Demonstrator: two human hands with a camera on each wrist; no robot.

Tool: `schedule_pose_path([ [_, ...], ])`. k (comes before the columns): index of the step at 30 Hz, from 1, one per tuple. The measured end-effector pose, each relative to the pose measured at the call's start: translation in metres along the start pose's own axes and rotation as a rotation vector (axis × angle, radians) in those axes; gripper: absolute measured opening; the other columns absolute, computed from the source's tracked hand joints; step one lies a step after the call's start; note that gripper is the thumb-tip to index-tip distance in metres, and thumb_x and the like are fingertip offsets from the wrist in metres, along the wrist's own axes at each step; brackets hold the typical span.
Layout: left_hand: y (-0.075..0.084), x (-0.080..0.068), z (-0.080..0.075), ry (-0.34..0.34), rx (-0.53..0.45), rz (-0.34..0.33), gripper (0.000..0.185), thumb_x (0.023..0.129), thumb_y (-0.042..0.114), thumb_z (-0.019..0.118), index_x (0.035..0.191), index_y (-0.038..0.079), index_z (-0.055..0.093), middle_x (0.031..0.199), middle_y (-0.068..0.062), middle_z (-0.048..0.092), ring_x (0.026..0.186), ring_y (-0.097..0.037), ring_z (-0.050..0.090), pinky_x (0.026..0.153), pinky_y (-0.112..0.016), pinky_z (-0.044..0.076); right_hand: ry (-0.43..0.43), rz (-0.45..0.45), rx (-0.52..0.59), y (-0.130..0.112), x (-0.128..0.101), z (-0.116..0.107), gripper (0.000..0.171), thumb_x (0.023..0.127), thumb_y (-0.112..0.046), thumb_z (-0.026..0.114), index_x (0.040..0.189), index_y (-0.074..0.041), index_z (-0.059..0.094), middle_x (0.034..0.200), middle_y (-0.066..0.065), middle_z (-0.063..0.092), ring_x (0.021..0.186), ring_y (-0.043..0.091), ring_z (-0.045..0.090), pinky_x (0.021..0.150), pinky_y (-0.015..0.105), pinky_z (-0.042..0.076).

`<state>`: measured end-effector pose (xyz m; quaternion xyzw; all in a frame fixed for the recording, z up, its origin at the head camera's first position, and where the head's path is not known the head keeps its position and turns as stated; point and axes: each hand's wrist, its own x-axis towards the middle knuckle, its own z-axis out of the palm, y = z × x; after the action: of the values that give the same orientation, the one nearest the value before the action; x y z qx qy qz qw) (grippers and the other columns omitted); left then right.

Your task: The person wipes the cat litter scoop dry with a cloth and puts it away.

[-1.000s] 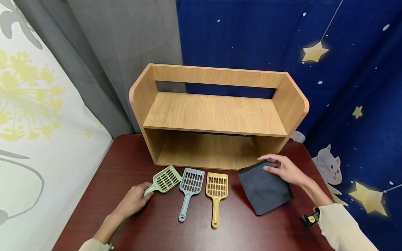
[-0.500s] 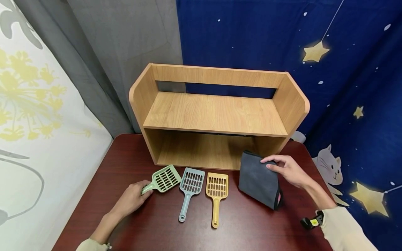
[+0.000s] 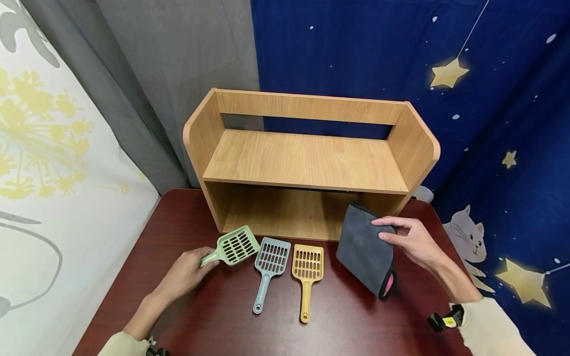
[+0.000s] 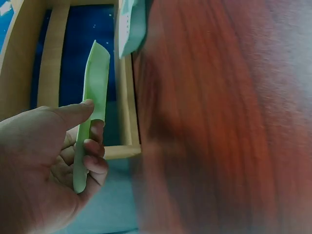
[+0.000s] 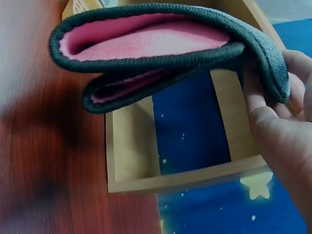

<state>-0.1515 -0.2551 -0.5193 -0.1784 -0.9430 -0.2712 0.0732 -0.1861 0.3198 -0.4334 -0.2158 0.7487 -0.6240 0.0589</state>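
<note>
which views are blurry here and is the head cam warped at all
Head view: sharp and evenly lit, wide-angle bowing on the wooden shelf. Left wrist view: table smeared, left hand and green scoop clearer. Right wrist view: table blurred at left, grey cloth with pink lining fairly crisp.

Bright, even light; wrist views motion-blurred.

A dark red table (image 3: 187,217) bears a wooden shelf (image 3: 307,163), blue scoop (image 3: 268,267) and yellow scoop (image 3: 307,272).

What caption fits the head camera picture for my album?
Left hand holds a green scoop; right hand lifts a folded gray cloth.
</note>
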Motion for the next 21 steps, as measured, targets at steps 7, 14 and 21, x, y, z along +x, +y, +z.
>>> schedule_pose_path([
  [7,0.014,0.015,-0.003,-0.034,0.007,0.032,0.017,0.092,0.012,0.082,0.108,0.007,0.075,0.09,0.006,0.069,0.078,-0.007,0.059,0.069,-0.031,0.051,0.074,-0.081,0.028,-0.01,0.0,0.011,0.04,0.09,0.017,0.072,0.128,0.004,0.072,0.129,0.009,0.069,0.116,0.008,0.059,0.088,0.018,0.052],
  [14,0.029,0.034,-0.005,-0.081,-0.011,0.06,0.016,0.095,0.015,0.081,0.109,0.008,0.075,0.089,0.007,0.068,0.073,-0.007,0.053,0.067,-0.027,0.045,0.121,-0.084,-0.061,-0.022,0.0,0.019,0.039,0.088,0.013,0.076,0.126,0.006,0.072,0.128,0.007,0.07,0.113,0.007,0.06,0.085,0.017,0.051],
  [21,0.045,0.049,-0.004,-0.108,-0.027,0.111,0.018,0.096,0.016,0.08,0.113,0.009,0.077,0.1,0.004,0.074,0.079,-0.007,0.059,0.072,-0.031,0.05,0.141,-0.078,-0.144,-0.031,0.004,0.033,0.037,0.089,0.007,0.08,0.126,0.005,0.073,0.126,0.007,0.071,0.109,0.01,0.061,0.082,0.018,0.051],
])
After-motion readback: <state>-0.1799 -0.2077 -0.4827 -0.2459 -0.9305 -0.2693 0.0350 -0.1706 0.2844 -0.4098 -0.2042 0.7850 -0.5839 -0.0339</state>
